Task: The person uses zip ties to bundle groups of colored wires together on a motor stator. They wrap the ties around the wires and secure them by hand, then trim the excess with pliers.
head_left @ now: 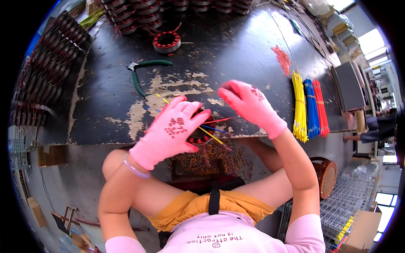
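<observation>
My left hand, in a pink glove, is closed over a ring-shaped motor stator at the table's near edge. Much of the ring is hidden under the palm and fingers. From it, a red wire, a blue wire and a yellow wire stick out to the right. Another yellow end pokes out beyond the left fingers. My right hand, also gloved in pink, hovers up and right of the stator, thumb and fingers drawn together; whatever they pinch is too small to make out.
Green-handled cutters and another stator lie farther back. Stacked stators rise at left and along the back. Bundles of yellow, blue and red wires lie at right, near red scraps. Wire clippings litter the space below.
</observation>
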The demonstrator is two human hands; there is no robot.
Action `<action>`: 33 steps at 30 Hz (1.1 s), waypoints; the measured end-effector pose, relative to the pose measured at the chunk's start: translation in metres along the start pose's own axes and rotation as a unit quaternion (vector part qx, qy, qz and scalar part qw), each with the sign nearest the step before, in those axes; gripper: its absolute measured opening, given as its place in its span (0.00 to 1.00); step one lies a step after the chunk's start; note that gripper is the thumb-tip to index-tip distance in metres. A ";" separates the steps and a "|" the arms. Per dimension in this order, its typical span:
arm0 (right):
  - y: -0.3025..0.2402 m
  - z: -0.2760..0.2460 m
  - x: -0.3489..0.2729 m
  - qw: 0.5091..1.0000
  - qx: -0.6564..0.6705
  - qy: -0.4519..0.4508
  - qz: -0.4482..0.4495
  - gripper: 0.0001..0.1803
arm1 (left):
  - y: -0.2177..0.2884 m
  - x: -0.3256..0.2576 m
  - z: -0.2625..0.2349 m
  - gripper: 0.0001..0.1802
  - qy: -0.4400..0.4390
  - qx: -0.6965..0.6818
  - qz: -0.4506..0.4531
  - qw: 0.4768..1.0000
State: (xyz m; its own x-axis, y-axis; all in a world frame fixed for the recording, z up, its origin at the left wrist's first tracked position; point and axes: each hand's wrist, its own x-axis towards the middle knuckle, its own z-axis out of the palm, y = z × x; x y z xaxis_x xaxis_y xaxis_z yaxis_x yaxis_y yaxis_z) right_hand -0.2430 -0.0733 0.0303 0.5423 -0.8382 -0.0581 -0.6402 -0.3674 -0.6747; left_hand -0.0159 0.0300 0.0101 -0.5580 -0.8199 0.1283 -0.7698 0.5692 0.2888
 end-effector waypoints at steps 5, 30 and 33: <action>-0.073 0.077 0.110 0.953 -0.279 -0.018 -0.119 0.52 | 0.013 0.004 0.022 0.50 0.010 0.078 -0.092 0.993; 0.029 -0.028 -0.051 0.770 0.590 -0.123 0.209 0.30 | -0.018 0.005 0.004 0.55 0.038 0.009 -0.148 0.988; 0.043 -0.025 -0.086 0.791 0.548 -0.104 0.251 0.28 | -0.027 0.011 0.006 0.56 0.031 -0.047 -0.134 0.989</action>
State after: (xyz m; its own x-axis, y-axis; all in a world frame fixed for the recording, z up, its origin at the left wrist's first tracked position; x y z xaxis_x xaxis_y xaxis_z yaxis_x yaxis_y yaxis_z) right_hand -0.3307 -0.0269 0.0252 0.5194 -0.6419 -0.5640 -0.0091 0.6559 -0.7548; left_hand -0.0030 0.0064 -0.0018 -0.3161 -0.9443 0.0916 -0.8537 0.3252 0.4066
